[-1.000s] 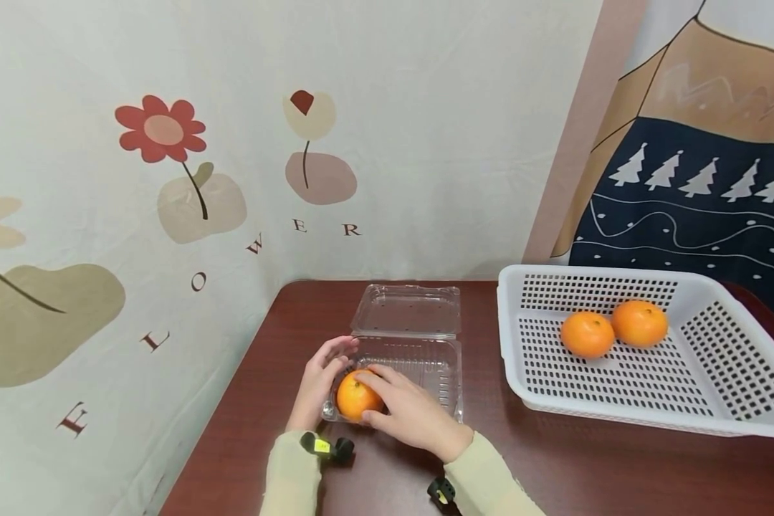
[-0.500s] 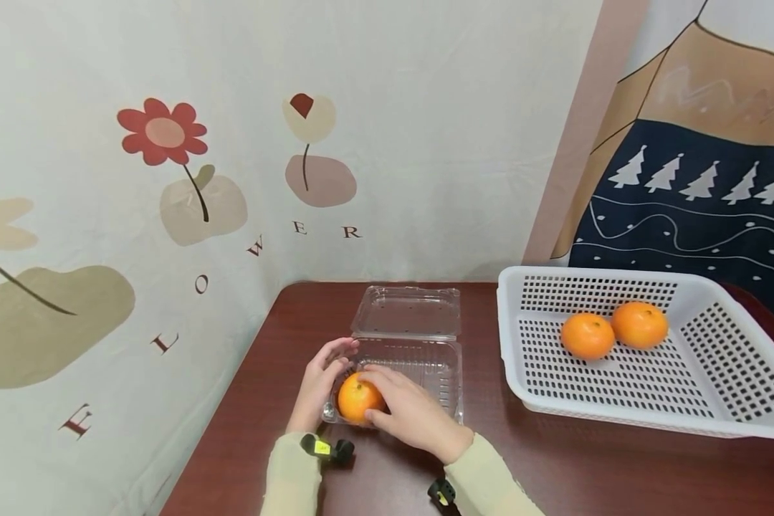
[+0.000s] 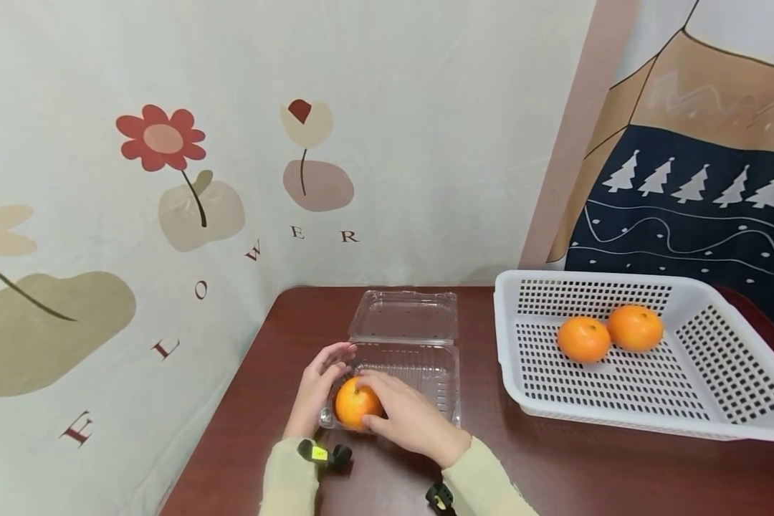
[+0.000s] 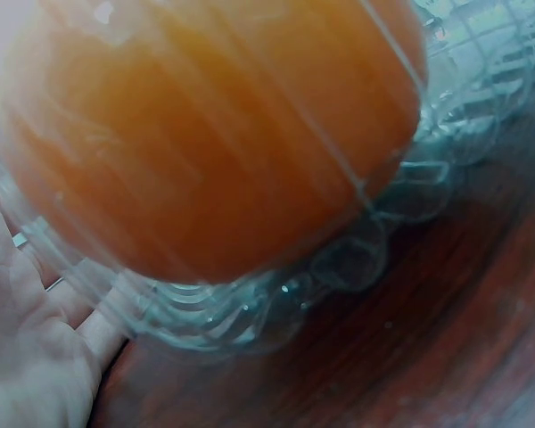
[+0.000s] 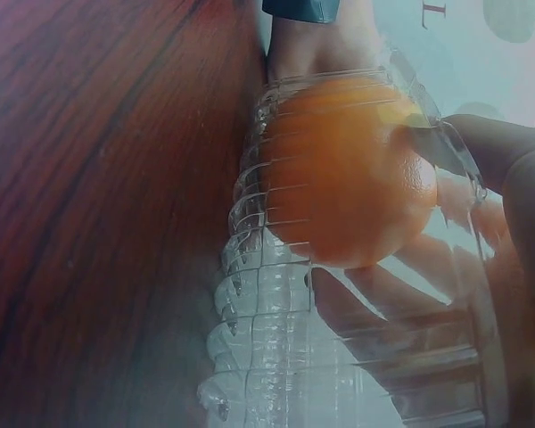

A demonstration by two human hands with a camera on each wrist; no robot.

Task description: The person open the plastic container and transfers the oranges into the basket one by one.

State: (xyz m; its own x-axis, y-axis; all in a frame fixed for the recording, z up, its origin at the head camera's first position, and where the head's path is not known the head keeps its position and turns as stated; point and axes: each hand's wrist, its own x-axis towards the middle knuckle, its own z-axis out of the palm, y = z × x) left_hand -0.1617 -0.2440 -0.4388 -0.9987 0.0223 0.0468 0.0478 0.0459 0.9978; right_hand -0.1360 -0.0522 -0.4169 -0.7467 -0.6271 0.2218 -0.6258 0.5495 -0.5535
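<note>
In the head view a clear plastic clamshell box point(image 3: 448, 365) lies unfolded on the table, its lid point(image 3: 406, 315) flat behind the base. One orange point(image 3: 355, 405) sits in the base's near left corner. My right hand point(image 3: 416, 423) holds this orange from the right, thumb in front and fingers over its top and far side. Along the box's left wall stands my left hand point(image 3: 314, 390), its fingers extended and close to the rim. The left wrist view shows the left palm point(image 4: 36, 357) beside the clear wall, with the orange behind the plastic.
To the right stands a white perforated basket point(image 3: 512, 358) with two oranges, a left one point(image 3: 583, 340) and a right one point(image 3: 636, 329). Beneath everything is a dark red-brown wooden table point(image 3: 251, 387). A printed cloth point(image 3: 426, 143) hangs behind the table.
Both hands stay about where they were, the right one still on the orange in the corner. The head view has shifted slightly, so everything appears a little lower.
</note>
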